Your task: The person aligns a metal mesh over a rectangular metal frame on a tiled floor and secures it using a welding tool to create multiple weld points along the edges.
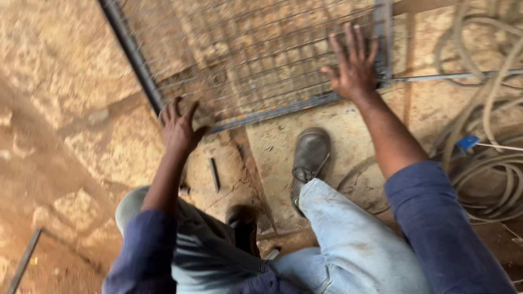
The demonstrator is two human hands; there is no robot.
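both hands lie flat and spread, nothing grasped, left hand (pixel 177 128) and right hand (pixel 355 62) on the near corners of the wire mesh panel (pixel 256 54) on the stone floor (pixel 65 98), where fingers could catch in wires or the panel slide toward the boot (pixel 311 155)

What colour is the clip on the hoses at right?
Blue clip, seen in the head view, the only one.
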